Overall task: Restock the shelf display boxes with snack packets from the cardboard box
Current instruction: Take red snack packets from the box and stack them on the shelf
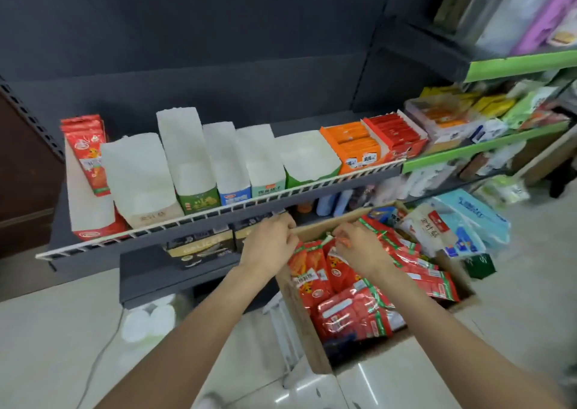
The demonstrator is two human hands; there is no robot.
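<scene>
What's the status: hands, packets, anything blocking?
Left hand and right hand both pinching red snack packets at the cardboard box. Shelf display boxes mostly empty. Nothing blocking.

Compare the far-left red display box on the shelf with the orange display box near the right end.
The red display box holds only a few red packets, standing tall at its back; the orange display box is packed full. The red box shows much bare white interior; the orange box shows almost none. Its packets lean back in flat rows. Both sit behind the shelf's wire rail.

Open-topped display boxes [218, 159] behind low wire rail [218, 212], clear above
</scene>
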